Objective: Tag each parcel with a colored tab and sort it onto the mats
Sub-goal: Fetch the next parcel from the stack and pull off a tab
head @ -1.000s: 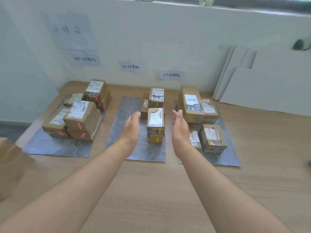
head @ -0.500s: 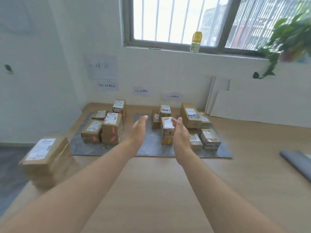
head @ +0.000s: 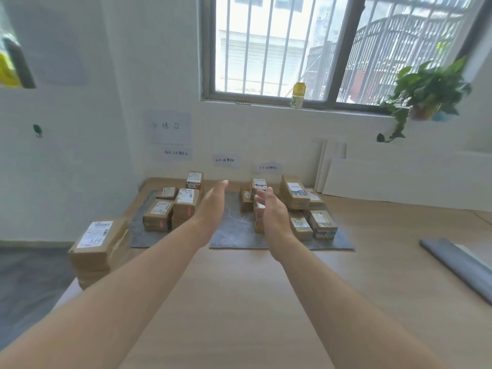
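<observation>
Left hand point(head: 213, 206) and right hand point(head: 274, 217), both empty with fingers straight, are held apart above the light wooden desk point(head: 239, 288). Brown cardboard parcels point(head: 186, 202) sit on grey mats point(head: 234, 233); the right hand partly hides the middle stack point(head: 257, 218). A larger parcel pile point(head: 98, 246) stands at the left edge.
</observation>
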A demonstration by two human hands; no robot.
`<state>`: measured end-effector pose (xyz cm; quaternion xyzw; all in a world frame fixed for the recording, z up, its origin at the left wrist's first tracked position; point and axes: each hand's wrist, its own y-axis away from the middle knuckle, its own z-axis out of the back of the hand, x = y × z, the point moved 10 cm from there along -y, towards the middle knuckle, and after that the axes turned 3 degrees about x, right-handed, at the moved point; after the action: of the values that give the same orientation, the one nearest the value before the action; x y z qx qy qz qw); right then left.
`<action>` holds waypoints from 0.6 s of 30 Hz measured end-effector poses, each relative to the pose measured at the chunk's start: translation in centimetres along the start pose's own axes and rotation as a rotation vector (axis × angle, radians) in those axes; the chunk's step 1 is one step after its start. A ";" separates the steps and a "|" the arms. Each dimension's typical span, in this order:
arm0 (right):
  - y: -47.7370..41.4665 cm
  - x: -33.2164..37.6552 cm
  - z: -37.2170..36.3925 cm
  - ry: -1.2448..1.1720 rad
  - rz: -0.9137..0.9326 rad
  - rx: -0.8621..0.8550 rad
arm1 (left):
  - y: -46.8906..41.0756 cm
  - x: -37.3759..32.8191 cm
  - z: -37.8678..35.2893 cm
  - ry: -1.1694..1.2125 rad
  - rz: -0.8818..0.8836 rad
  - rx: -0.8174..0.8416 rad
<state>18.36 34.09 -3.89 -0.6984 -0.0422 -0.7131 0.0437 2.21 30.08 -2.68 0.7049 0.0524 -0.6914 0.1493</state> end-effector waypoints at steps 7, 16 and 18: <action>1.0 -0.6 -1.5 0.000 -0.010 0.090 | 2.1 0.2 1.1 0.099 0.003 -0.043; 2.2 -0.5 -10.2 0.023 -0.010 0.251 | 3.0 2.0 11.0 0.024 -0.015 -0.207; 2.4 -0.6 -13.1 0.009 -0.011 0.288 | 3.6 2.2 13.6 0.016 -0.016 -0.230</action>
<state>5.63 30.14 -4.78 -0.6816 -0.1475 -0.7030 0.1396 -9.76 22.47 -4.32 0.6881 0.1382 -0.6764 0.2234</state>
